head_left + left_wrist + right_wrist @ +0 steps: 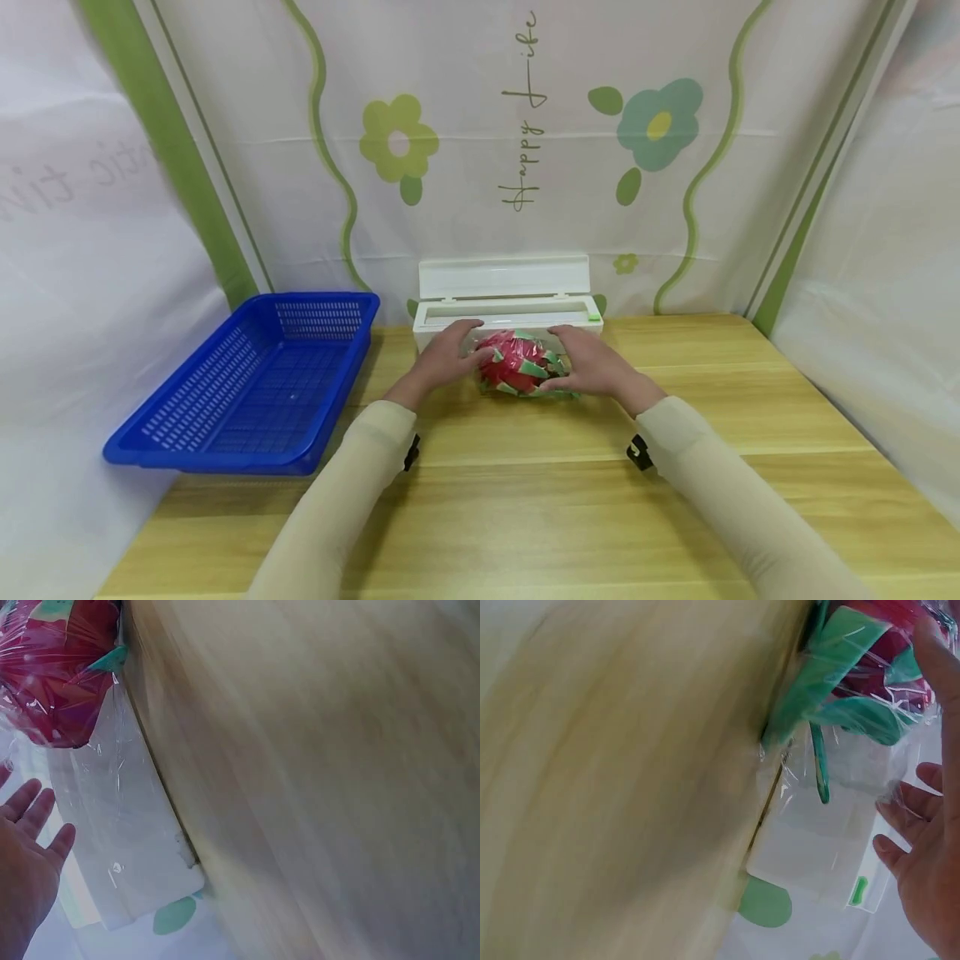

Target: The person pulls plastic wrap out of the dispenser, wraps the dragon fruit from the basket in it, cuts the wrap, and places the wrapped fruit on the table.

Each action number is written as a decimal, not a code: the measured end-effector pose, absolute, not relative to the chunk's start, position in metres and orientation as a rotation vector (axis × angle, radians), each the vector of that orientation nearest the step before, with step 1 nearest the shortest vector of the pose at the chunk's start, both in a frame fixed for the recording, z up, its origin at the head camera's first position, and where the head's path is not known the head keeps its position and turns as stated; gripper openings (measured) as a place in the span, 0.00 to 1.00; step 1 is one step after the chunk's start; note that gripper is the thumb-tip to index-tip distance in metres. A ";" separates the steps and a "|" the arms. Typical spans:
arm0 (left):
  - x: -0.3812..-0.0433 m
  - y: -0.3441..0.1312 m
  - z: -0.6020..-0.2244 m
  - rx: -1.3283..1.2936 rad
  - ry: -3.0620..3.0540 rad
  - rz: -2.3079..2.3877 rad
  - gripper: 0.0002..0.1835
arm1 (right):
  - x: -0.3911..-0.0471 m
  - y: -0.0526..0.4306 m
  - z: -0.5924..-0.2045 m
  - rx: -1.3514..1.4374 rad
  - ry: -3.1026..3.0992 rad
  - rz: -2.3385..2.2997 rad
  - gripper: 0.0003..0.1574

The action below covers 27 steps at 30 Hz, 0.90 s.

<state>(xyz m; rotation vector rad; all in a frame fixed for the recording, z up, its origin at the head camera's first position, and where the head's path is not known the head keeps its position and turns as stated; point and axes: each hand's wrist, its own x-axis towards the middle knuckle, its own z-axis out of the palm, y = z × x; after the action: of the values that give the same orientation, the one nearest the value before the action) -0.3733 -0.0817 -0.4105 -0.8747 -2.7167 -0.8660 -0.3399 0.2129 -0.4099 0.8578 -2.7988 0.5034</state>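
A red dragon fruit with green scales lies in clear plastic film on the table, in front of a white cling film dispenser whose lid stands up. Left of the fruit is my left hand, thumb toward the fruit; in the left wrist view its fingers are spread and apart from the fruit. My right hand is at the fruit's right side. In the right wrist view its thumb lies over the wrapped fruit, and its loosely bent fingers are close to the film's edge; contact there is unclear.
An empty-looking blue plastic basket stands at the left of the wooden table. A light green slider sits at the dispenser's right end. Behind it hangs a flower-printed curtain, with white curtains at both sides.
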 end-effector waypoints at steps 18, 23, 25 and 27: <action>-0.370 -0.082 -0.414 -0.914 -2.751 -0.907 0.28 | -0.344 0.198 -0.424 0.830 -2.977 0.632 0.74; -0.371 -0.084 -0.417 -0.926 -2.727 -0.983 0.23 | -0.343 0.196 -0.426 0.794 -3.016 0.695 0.69; -0.371 -0.085 -0.418 -0.936 -2.717 -0.994 0.22 | -0.343 0.196 -0.427 0.780 -3.020 0.720 0.67; -0.371 -0.086 -0.418 -0.940 -2.710 -0.998 0.22 | -0.344 0.195 -0.428 0.784 -3.012 0.748 0.66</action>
<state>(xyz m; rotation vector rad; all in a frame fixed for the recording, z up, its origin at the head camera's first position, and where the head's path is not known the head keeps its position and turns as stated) -0.3713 -0.0856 -0.4181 -0.9405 -2.7100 -0.9983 -0.3438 0.1953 -0.4277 0.7837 -3.0125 0.7475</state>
